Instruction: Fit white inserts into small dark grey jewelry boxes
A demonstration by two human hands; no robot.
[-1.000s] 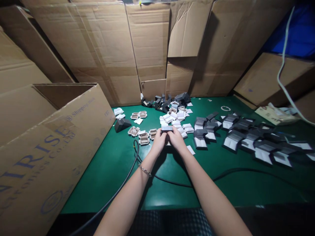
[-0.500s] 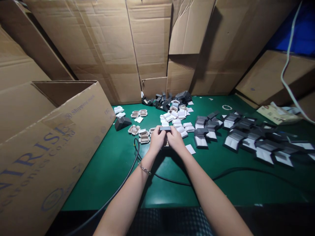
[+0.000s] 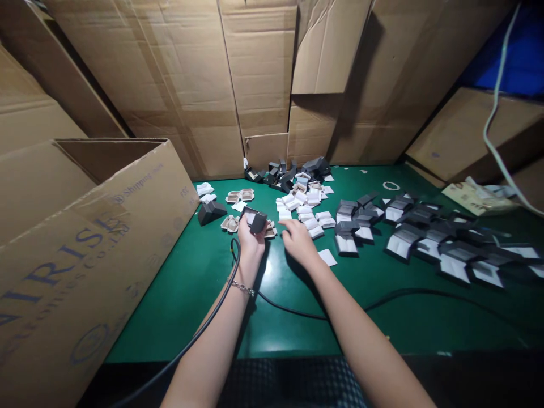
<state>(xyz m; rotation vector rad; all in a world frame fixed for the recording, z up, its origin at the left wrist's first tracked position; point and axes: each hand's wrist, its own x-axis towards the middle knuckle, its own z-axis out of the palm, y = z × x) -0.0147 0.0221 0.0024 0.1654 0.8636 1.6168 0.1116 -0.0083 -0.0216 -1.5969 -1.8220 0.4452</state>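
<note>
Hands've split since 0.5 s ago: L hand (image 3: 251, 243) alone now has fingers clamped on open blk box (image 3: 257, 223), freeing R hand (image 3: 300, 242), fingers apart nr wht pcs (image 3: 284, 213).

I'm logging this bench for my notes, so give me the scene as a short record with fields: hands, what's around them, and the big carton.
Left hand: holds a small dark box, pale inside
Right hand: nothing seen in it; beside white pieces
Chain bracelet: on left wrist
Carton: large, printed, at left
Dark boxes: spread at right, many white inside
Surface: green tabletop
</note>
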